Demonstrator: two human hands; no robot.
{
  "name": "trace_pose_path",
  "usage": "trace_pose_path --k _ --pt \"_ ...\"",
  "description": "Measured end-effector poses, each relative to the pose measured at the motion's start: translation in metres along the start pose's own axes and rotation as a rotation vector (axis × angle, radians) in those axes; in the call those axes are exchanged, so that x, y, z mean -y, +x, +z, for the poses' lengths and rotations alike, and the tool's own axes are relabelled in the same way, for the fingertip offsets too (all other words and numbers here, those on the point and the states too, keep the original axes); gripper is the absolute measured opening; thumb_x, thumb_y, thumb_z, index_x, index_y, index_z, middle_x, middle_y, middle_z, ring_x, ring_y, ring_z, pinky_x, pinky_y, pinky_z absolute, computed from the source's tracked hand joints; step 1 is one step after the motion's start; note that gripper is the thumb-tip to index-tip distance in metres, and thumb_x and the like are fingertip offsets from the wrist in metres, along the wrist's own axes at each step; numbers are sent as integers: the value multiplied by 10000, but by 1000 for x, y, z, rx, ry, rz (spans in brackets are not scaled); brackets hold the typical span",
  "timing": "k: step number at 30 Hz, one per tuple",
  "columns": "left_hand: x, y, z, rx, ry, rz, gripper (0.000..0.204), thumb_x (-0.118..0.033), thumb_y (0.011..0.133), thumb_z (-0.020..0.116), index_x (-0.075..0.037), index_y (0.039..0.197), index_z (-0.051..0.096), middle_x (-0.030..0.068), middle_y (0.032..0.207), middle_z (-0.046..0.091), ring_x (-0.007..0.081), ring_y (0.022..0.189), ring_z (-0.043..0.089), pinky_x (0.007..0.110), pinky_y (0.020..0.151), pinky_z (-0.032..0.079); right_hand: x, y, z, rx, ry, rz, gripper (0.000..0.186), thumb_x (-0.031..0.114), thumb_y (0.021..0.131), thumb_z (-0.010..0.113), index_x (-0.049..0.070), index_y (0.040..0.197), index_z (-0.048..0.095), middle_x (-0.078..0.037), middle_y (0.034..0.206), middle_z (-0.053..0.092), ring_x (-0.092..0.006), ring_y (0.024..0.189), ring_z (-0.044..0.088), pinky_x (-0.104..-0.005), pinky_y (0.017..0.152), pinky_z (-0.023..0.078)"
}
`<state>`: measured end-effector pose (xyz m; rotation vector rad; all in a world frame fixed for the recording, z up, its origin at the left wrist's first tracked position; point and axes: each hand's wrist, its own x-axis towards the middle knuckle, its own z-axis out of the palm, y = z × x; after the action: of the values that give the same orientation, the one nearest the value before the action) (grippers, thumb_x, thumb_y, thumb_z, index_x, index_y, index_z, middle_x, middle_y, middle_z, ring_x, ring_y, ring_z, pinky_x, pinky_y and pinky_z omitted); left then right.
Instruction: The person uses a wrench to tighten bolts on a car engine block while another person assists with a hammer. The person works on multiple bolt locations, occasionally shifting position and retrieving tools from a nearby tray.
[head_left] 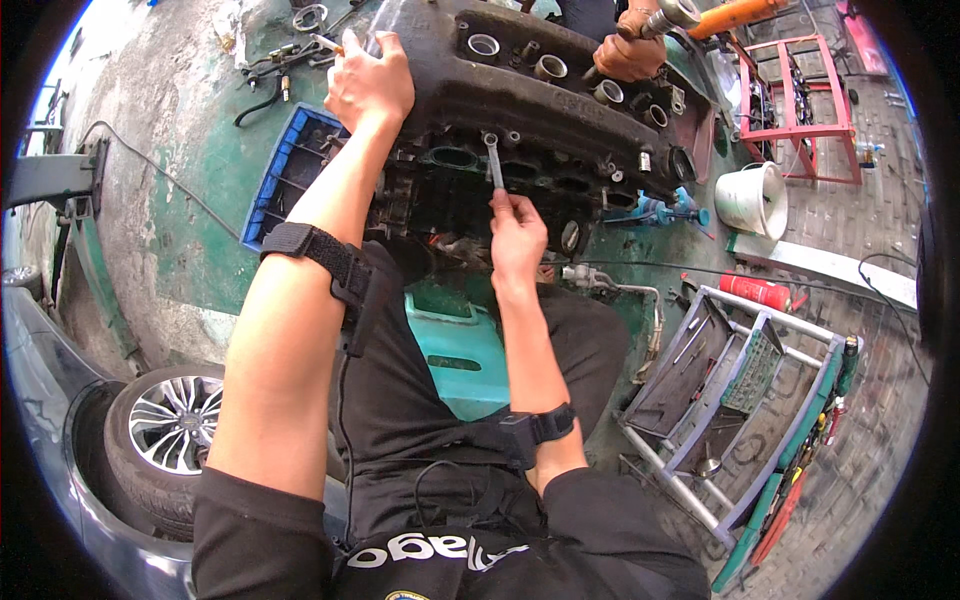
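Note:
My right hand [518, 240] is closed around the lower end of a steel wrench [496, 170]. The wrench's ring end sits over a fastener on the near side of a dark, oily engine [570, 115]. My left hand [370, 85] is at the engine's far left corner, fingers bent, with a white stick with an orange end, like a cigarette [328, 45], between them. Clear plastic [398, 18] shows just beyond that hand; whether I touch it I cannot tell. Across the engine, another person's hand [630, 55] grips a tool whose far end is cut off.
A blue tray [268, 190] lies left of the engine. To the right stand a white bucket [752, 200], a red frame [800, 110], a red cylinder [755, 291] and a tool cart [740, 400]. A teal stool [460, 350] is between my legs. A car wheel [175, 430] is at lower left.

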<state>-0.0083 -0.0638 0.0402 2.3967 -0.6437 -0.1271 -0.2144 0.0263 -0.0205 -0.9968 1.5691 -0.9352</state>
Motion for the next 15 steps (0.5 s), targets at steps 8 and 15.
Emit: trace_pose_path --k 8,15 --pt "0 0 -1 38 -4 -36 643 -516 906 412 -97 1389 484 203 1245 614 367 1151 584 458 979 433 98 57 -55 122 -1072 -714 261 391 816 702 132 833 728 -122 684 652 -339 664 650 -403 578 489" --pt "-1 -1 -2 6 2 -2 559 -460 912 422 -44 1270 524 215 1165 634 372 1092 599 485 931 452 152 59 -33 235 -1329 -1365 156 212 820 658 125 691 654 -75 659 634 -246 694 647 -376 627 522"
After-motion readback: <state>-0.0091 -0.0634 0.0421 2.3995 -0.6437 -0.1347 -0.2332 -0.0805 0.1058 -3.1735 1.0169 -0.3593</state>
